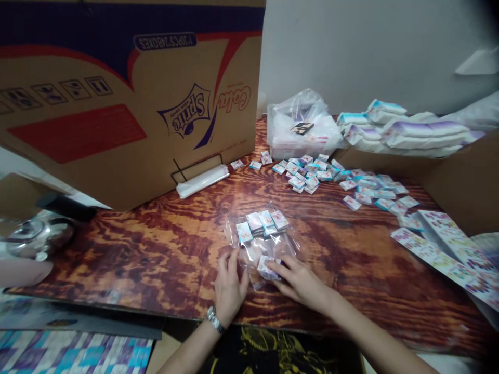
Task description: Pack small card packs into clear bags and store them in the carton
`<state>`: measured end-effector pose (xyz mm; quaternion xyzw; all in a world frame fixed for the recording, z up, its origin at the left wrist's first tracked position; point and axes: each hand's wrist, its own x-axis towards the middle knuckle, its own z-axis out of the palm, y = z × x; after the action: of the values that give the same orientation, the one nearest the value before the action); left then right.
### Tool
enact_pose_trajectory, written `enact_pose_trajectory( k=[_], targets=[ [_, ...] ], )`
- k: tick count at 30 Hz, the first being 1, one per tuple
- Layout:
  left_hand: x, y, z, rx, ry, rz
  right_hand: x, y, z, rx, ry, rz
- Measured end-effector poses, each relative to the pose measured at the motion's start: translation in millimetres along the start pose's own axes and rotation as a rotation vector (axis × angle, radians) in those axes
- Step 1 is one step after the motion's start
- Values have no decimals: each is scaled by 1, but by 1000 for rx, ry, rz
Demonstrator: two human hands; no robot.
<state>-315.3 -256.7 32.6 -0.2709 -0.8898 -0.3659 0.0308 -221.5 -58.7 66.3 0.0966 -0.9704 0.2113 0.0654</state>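
Observation:
A clear plastic bag (255, 248) lies flat on the table before me, with several small printed packets (267, 222) lined up in its far part. My left hand (229, 283), a metal watch on its wrist, grips the near left edge of this bag between thumb and fingers. In my right hand (298, 280) is a small white and purple packet (265, 266), pinched at the bag's near end. Part of that packet is hidden under the fingers, and I cannot tell whether it is one or a small stack.
Loose packets (312, 174) spread across the back right. Behind them stand a pile of clear bags (304, 127) and wrapped bundles (424, 132). A large carton (128, 104) blocks the back left, near a roll of plastic (202, 182). Printed card strips (448, 254) lie right.

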Motion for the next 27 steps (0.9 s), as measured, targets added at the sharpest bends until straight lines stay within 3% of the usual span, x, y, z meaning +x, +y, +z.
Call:
enact_pose_trajectory(
  k=[4,8,13,17,21,27],
  targets=[
    [8,-8,3,-73,-34,71,12,1,16,-116,62,-30],
    [9,-13,0,-91,11,66,8,4,33,-112,214,-104],
    [6,-5,-6,-85,64,94,8,2,52,-123,281,-97],
    [5,-2,-9,-19,111,-46,17,-7,54,-259,308,-85],
    [3,-5,-5,-165,-35,-238,30,-21,53,-336,332,-62],
    [2,-11,-2,-359,-167,-370,44,-28,63,-116,423,-1]
  ],
)
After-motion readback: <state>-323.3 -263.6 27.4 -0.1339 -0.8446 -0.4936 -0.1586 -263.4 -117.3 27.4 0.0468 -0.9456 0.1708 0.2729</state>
